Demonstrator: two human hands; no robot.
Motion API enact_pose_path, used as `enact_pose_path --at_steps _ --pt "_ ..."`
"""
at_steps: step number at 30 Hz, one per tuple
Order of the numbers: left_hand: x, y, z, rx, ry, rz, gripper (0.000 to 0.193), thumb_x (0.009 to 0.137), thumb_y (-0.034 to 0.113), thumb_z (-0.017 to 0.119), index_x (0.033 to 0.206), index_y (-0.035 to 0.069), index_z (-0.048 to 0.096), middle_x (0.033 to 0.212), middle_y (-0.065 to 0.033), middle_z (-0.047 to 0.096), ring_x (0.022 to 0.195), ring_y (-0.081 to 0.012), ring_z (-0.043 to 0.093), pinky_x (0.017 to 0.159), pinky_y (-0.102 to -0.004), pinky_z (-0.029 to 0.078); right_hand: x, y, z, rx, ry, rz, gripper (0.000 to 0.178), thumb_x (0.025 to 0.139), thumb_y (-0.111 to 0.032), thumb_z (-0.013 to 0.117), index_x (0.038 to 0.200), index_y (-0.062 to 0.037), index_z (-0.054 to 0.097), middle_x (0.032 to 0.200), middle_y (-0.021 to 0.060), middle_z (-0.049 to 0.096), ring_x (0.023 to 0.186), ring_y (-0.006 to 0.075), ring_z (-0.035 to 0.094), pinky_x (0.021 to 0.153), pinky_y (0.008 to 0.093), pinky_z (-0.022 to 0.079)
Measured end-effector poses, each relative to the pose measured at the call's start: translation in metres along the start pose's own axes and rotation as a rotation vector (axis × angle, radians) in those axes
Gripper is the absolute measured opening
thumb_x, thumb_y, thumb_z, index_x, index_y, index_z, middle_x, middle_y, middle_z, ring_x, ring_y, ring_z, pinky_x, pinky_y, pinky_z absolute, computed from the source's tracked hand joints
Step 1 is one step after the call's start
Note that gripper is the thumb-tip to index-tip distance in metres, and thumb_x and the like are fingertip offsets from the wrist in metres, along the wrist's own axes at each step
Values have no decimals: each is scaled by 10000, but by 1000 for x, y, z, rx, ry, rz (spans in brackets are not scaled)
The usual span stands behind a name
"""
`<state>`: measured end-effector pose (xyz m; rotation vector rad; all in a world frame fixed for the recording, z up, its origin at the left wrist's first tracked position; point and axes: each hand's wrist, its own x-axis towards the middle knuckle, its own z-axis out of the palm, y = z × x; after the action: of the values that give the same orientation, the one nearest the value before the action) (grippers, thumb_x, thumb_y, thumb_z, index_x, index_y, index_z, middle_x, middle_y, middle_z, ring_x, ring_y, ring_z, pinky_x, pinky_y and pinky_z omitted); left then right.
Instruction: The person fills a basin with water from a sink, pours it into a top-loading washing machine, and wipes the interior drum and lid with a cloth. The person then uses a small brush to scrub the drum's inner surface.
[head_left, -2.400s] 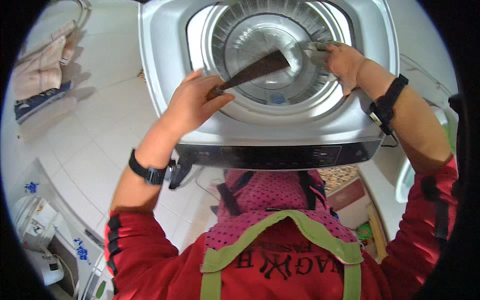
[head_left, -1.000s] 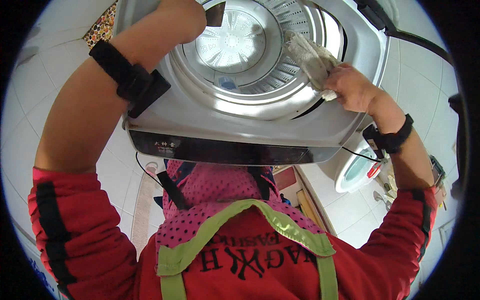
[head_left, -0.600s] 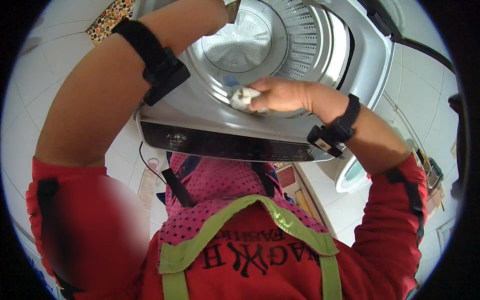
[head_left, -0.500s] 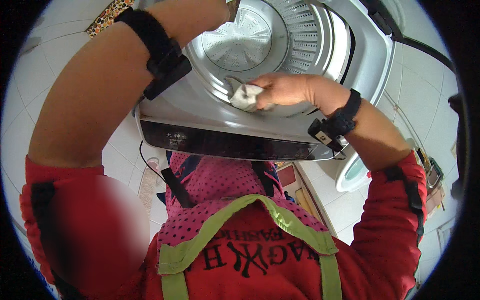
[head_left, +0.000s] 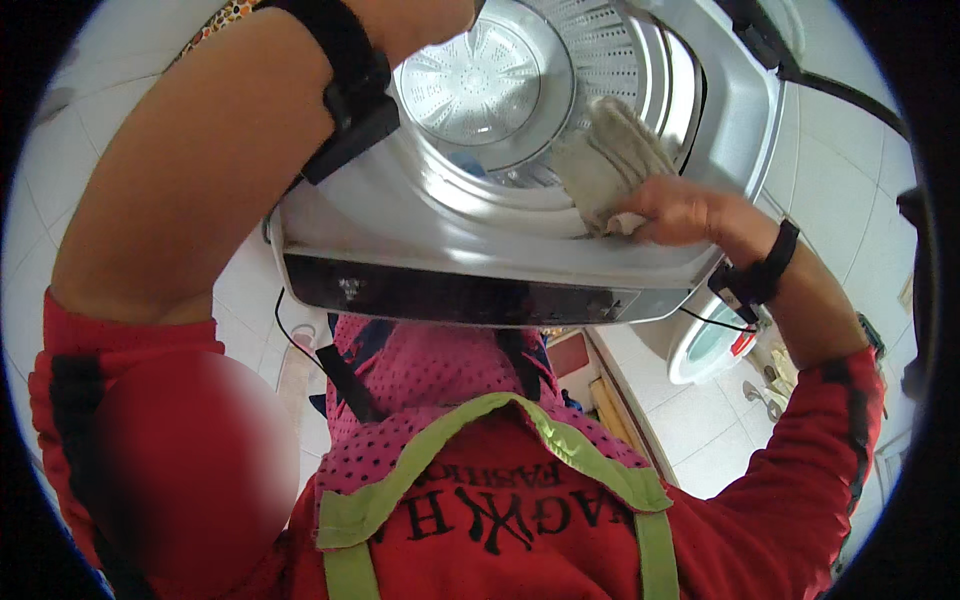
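My right hand (head_left: 682, 208) is closed on a greyish-white cloth (head_left: 612, 158). The cloth fans out over the near right rim of a top-loading washing machine's opening, partly over the drum (head_left: 478, 88). At the top edge of the picture is my left hand (head_left: 425, 22), by the far left side of the opening. Its fingers are mostly cut off, so what it holds or touches is hidden. The grey washing machine (head_left: 375, 225) has a dark control panel (head_left: 450, 292) along its near edge.
A raised dark lid edge (head_left: 755, 40) stands at the upper right. On the tiled floor to the right is a white basin (head_left: 695, 350) with a red item, and slippers (head_left: 768, 395) lie beyond it. A black cord (head_left: 290, 325) hangs at the left.
My right hand has moved right along the rim with the cloth, which was bunched and is now spread out. My left arm has shifted slightly up and right.
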<state>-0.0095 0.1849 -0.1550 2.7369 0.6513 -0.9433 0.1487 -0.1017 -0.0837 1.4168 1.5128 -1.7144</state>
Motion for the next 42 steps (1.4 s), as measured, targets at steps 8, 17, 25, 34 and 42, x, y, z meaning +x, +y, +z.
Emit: enact_pose_path --at_steps 8,17,25,34,42 --pt "13 29 -21 464 119 290 311 859 191 567 1085 76 747 1227 -141 652 1191 -269 573 982 -404 400 -11 -1 0 85 68 49 405 852 -329 606 1207 -140 645 1050 197 676 1013 377 625 897 451 477" --pt "84 52 -11 319 233 332 339 863 172 619 1178 66 685 1323 -140 582 1225 -273 550 979 -376 451 -10 -12 -5 83 89 110 391 900 -385 569 1176 -123 662 1052 192 680 1019 393 622 907 453 480" --pt "96 38 -4 440 160 280 363 877 184 615 1222 72 647 1358 -134 547 1250 -273 525 982 -378 449 -18 -7 -13 121 108 169 373 906 -378 583 1087 -71 691 1001 204 685 996 391 631 887 448 484" --pt "98 37 0 512 103 298 396 894 197 610 1271 79 604 1397 -128 507 1277 -272 498 986 -381 447 9 -31 -21 34 -71 50 487 945 -461 515 1017 -13 691 1007 239 671 968 409 631 868 471 473" --pt "99 36 7 551 75 297 427 908 208 606 1315 86 566 1433 -123 471 1302 -272 473 990 -383 446 67 -92 -38 746 34 -159 666 912 -590 492 1194 -3 630 1142 222 655 1107 348 605 964 417 438"
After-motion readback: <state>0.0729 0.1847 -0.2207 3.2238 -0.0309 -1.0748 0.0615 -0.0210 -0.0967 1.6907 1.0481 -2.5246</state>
